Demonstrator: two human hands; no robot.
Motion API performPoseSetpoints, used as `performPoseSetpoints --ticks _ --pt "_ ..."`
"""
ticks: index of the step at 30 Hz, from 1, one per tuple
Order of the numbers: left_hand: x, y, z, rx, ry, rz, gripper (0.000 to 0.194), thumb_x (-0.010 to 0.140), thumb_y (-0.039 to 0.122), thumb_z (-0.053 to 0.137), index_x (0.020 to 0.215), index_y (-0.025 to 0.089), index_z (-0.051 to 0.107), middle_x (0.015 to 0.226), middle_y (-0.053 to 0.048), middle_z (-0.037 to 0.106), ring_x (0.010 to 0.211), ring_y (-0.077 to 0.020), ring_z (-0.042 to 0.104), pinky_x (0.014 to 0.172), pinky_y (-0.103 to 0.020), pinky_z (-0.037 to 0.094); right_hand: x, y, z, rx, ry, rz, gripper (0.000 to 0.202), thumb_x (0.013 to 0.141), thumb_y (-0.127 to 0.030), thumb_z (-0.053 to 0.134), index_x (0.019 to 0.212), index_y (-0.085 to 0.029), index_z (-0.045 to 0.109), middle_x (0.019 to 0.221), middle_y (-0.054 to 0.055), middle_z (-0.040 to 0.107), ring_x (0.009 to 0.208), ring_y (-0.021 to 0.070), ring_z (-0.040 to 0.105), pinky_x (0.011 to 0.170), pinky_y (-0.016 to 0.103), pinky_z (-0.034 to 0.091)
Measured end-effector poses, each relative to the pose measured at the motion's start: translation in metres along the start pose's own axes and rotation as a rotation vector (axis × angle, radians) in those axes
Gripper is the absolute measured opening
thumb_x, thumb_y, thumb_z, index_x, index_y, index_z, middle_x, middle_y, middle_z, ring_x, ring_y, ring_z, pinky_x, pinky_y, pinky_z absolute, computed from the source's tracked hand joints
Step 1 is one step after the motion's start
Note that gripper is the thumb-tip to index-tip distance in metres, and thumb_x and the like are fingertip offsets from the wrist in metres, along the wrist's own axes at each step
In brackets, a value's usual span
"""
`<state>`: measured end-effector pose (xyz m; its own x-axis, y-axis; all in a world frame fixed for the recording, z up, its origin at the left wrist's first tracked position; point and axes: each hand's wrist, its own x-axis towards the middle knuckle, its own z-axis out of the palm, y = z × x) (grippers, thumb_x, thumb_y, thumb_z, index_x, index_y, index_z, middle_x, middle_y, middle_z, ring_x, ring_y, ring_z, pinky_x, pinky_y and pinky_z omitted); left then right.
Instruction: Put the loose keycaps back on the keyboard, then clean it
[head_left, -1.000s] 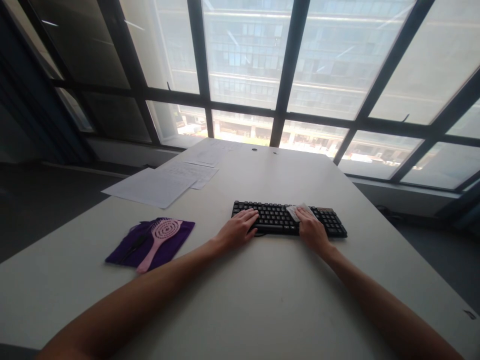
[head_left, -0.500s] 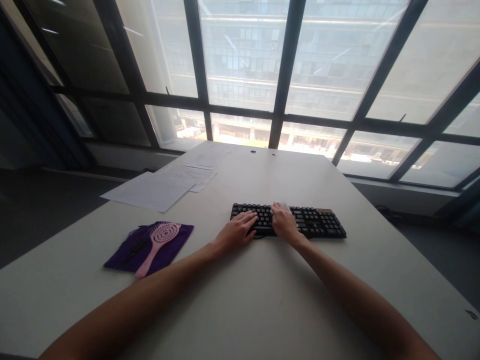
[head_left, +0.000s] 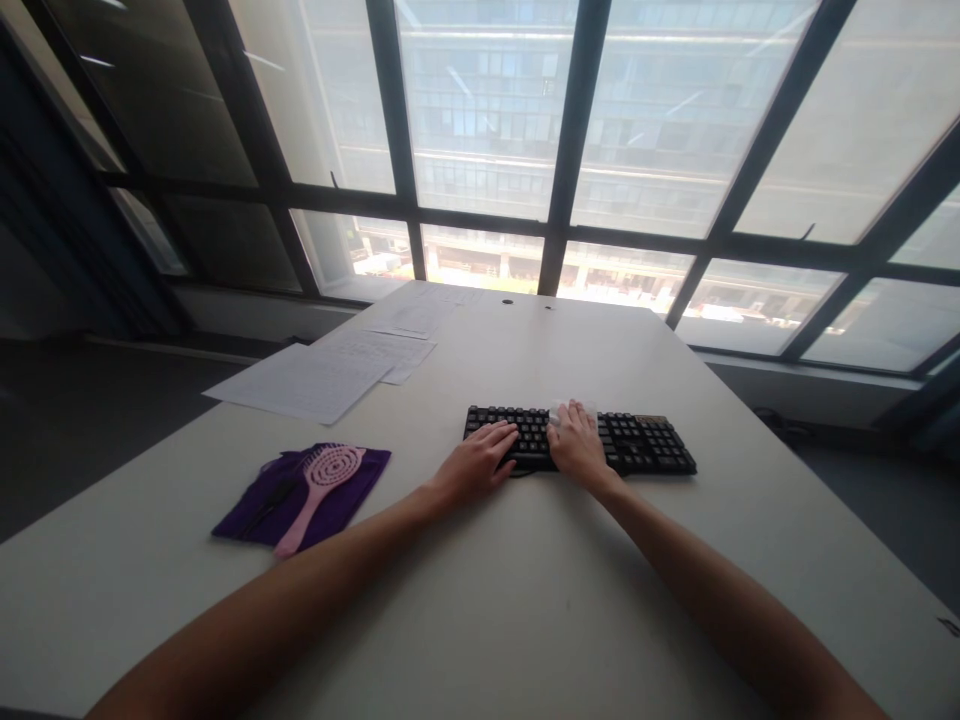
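A black keyboard [head_left: 652,447] lies across the white table. Over its left end rests my left hand [head_left: 480,455], fingers stretched out flat on the keys and thumb at the near edge. My right hand [head_left: 577,445] is on the middle of the keyboard, pressing a thin white tissue [head_left: 590,411] against the keys. Part of the tissue shows past the fingertips; the rest is hidden under the palm.
Left of my arms, a pink hairbrush [head_left: 334,466] and a black item lie on a purple cloth pouch [head_left: 360,490]. Printed paper sheets [head_left: 300,382] overlap at the table's left edge. The white table [head_left: 480,620] reaches toward large windows.
My right hand has shifted slightly right and turned, with its fingers flatter on the tissue, more of which now shows. My left hand stays in place on the keyboard.
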<state>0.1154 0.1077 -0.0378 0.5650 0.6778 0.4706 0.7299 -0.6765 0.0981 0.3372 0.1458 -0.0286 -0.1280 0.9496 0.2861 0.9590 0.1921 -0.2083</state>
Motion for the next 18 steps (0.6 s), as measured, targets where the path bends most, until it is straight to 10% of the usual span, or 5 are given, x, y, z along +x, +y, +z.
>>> performPoseSetpoints --ticks 18 --pt "-0.001 0.001 -0.001 -0.014 0.0 -0.009 0.048 0.097 0.03 0.055 0.142 0.015 0.054 0.147 -0.012 0.055 0.14 -0.0285 0.047 0.119 -0.047 0.04 -0.008 0.012 -0.016 0.077 0.057 -0.065 0.033 0.103 -0.03 0.041 0.113 -0.019 0.07 0.125 0.011 0.069 0.119 0.0242 0.061 0.101 0.033 0.045"
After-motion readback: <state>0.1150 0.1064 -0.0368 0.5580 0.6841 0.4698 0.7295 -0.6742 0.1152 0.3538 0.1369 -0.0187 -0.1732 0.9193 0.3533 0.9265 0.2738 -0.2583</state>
